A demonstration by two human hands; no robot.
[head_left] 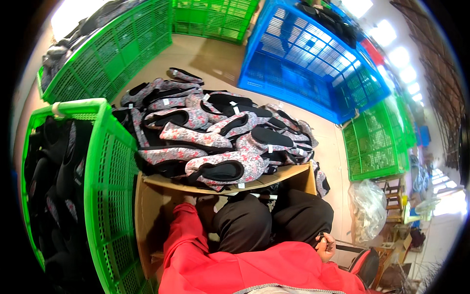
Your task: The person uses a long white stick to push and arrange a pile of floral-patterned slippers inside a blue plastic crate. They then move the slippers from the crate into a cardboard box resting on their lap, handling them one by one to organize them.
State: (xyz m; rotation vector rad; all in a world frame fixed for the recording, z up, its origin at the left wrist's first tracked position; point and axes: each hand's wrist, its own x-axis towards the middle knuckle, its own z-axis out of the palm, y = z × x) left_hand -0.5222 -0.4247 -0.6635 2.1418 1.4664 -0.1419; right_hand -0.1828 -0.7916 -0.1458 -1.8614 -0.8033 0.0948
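My right hand [326,247] rests beside my right thigh with its fingers curled, closed around something small and dark that I cannot make out. My left arm, in a red sleeve [187,223], reaches under the front edge of a wooden table [254,185]. There my left hand [190,200] is mostly lost in shadow, and its fingers cannot be read. Heaped on the table are several soft slip-on shoes [196,135] with grey and pink floral uppers, black linings and small white tags. One floral shoe [226,170] lies nearest me, its black opening facing up.
At my left stands a green crate [111,161] of black shoes [61,191]; another green crate [112,59] sits behind it. Beyond the heap, a blue crate [298,93] lies tipped toward me. To the right are a green crate [374,142] and a clear plastic bag [368,208].
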